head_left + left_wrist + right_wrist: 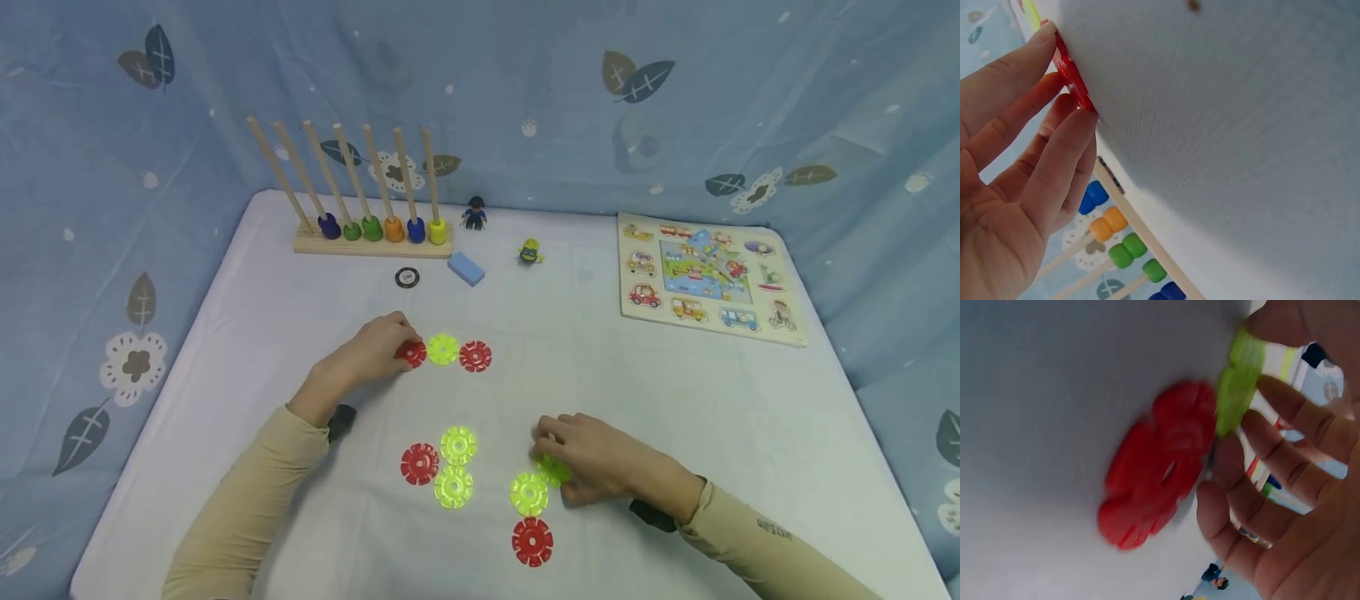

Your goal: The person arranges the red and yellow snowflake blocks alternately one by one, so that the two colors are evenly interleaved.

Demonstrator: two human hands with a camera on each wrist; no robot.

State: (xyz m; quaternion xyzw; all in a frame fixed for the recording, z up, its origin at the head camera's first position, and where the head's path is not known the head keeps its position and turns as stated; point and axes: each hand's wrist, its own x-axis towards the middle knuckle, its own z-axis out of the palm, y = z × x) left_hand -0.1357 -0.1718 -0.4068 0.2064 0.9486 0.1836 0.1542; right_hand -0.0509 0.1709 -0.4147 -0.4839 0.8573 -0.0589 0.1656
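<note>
At the row's left end, my left hand point(384, 343) pinches a red flower-shaped disc point(411, 353) by its edges between thumb and fingers; the left wrist view shows this red disc point(1072, 75) edge-on. Beside it lie a yellow-green disc point(443, 350) and another red disc point(476, 356). Lower right, my right hand point(596, 457) holds a yellow-green disc point(553, 469), its thumb and fingertips on the rim of the yellow-green disc point(1240, 381) in the right wrist view. Touching or nearly touching that is a second yellow-green disc point(529, 494), with a red disc point(532, 542) below.
Between the hands sit a red disc point(420, 463) and two yellow-green discs point(458, 446). Farther back are a wooden peg counter point(375, 244), a round black chip point(407, 277), a blue block point(467, 268), two small figures point(474, 214) and a vehicle puzzle board point(705, 321).
</note>
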